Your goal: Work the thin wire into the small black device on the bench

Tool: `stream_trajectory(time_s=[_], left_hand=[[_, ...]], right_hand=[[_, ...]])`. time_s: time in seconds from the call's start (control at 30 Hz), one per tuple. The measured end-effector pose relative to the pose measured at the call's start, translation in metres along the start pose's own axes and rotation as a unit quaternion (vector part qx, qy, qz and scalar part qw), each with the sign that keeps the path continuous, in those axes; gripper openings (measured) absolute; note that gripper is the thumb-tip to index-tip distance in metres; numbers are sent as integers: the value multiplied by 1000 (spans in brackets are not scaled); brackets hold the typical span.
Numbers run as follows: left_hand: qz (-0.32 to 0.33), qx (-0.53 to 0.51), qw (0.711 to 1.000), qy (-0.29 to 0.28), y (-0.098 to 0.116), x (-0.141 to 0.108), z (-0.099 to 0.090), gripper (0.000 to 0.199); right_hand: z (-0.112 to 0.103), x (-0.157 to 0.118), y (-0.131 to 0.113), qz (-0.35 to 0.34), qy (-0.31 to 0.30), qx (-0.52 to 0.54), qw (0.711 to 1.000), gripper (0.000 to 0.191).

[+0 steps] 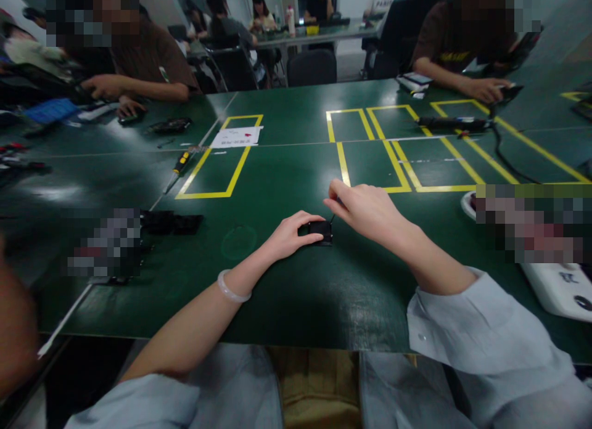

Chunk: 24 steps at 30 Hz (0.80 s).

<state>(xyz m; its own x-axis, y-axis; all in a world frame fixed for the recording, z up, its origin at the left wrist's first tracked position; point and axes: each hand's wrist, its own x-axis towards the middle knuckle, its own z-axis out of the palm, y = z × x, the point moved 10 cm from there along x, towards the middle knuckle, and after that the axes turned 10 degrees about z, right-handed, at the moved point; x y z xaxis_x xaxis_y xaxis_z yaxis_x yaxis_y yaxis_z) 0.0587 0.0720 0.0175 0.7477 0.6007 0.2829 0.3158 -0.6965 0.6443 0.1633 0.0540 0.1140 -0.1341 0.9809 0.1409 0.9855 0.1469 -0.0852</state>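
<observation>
Work looks under way: the left hand (pixel 292 235) grasps a small, flat, black square piece (pixel 319 230) on the dark-green table (pixel 287 306); the right hand's (pixel 363 207) fingers pinch a thin, dark strand (pixel 332 219) beside its corner. Completion and remaining steps cannot be told. One piece, one strand, two hands.

The left hand (pixel 292 236) points to two o'clock, half curled; the right hand (pixel 363 206) points to ten, maybe pinching.

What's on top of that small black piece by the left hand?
The left hand has its thumb across the small black piece, with black surface showing beyond it. What the thumb covers cannot be seen.
</observation>
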Motion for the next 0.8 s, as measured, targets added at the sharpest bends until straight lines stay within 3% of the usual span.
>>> stream_trajectory(time_s=[0.8], left_hand=[[1, 3, 1000, -2, 1, 1, 0, 40]], right_hand=[[1, -1, -1, -5, -3, 9, 1000, 28]])
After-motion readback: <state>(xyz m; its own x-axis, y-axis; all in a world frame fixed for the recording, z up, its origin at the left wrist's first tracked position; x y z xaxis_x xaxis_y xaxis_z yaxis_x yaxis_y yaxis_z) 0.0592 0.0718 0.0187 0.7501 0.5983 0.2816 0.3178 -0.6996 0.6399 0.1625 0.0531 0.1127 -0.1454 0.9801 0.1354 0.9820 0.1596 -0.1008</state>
